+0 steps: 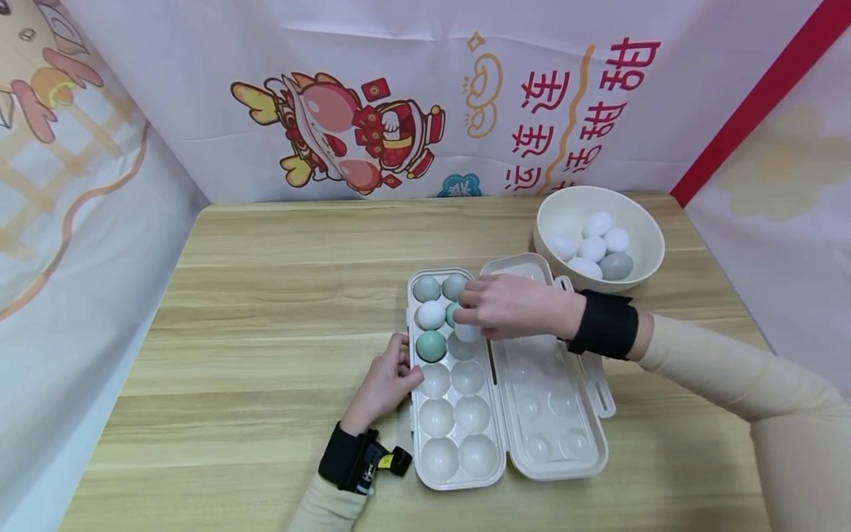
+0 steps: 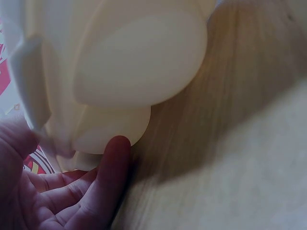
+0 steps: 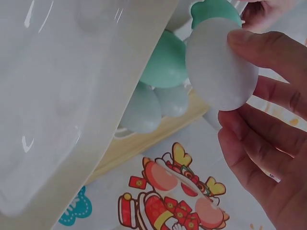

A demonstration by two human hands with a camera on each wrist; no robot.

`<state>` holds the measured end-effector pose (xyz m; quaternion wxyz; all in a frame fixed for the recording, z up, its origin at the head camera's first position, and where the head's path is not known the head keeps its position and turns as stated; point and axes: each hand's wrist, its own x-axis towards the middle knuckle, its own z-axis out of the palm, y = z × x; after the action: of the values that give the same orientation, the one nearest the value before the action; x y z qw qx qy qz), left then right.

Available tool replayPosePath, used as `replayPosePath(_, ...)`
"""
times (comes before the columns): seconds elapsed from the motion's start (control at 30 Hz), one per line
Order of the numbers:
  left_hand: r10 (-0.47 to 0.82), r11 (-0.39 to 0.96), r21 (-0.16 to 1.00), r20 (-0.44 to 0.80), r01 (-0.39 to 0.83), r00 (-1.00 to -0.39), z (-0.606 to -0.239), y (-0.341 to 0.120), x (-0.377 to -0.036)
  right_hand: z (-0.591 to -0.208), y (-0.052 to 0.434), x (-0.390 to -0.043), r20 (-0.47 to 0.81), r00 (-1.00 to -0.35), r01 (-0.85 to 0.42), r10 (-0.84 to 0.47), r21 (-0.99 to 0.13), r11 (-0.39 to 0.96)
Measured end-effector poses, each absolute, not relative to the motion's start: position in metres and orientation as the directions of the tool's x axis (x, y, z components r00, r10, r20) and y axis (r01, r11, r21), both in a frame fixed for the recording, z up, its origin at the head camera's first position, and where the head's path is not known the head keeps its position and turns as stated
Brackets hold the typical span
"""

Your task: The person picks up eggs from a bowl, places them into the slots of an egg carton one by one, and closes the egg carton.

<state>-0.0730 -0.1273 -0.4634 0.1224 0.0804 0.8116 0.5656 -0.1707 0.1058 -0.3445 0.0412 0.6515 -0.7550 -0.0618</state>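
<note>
A white plastic egg carton (image 1: pixel 488 436) lies open on the table, its cups on the left and its lid (image 1: pixel 565 414) folded flat to the right. My right hand (image 1: pixel 508 304) pinches a white egg (image 3: pixel 220 64) between thumb and fingertips, over the right cup of the third row. Blue-grey eggs (image 1: pixel 427 288) fill the far row. Behind them sit a white egg (image 1: pixel 431 315) and, partly hidden by my fingers, a green egg (image 3: pixel 165 60). Another green egg (image 1: pixel 431 346) lies in the third row's left cup. My left hand (image 1: pixel 384 384) grips the carton's left edge, thumb on the rim.
A cream bowl (image 1: pixel 648 236) with several white eggs (image 1: pixel 592 248) and a grey egg (image 1: pixel 616 265) stands at the far right, close beyond the lid. Printed cloth (image 1: pixel 412 74) hangs behind the wooden table (image 1: pixel 266 332).
</note>
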Motion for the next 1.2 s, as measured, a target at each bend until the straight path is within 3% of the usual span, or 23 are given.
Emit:
replayPosePath(0.3, 0.269, 0.346, 0.938, -0.096, 0.003, -0.958, -0.464, -0.127, -0.072, -0.356, 0.098, -0.164, -0.021, -0.090, -0.980, -0.996, 0.179, 0.085)
replayPosePath(0.53, 0.261, 0.343, 0.939, -0.108, -0.012, -0.959, -0.462, -0.126, -0.071, -0.361, 0.092, -0.161, -0.070, -0.082, -0.981, -0.994, 0.180, 0.068)
replayPosePath(0.9, 0.268, 0.346, 0.938, -0.102, -0.003, -0.958, -0.420, -0.122, -0.061, -0.369, 0.087, -0.156, -0.092, -0.086, -0.982, -0.992, 0.177, 0.069)
replayPosePath(1.2, 0.264, 0.339, 0.941, -0.088, 0.007, -0.961, -0.461, -0.126, -0.072, -0.377, 0.085, -0.158, -0.071, -0.092, -0.980, -0.993, 0.182, 0.077)
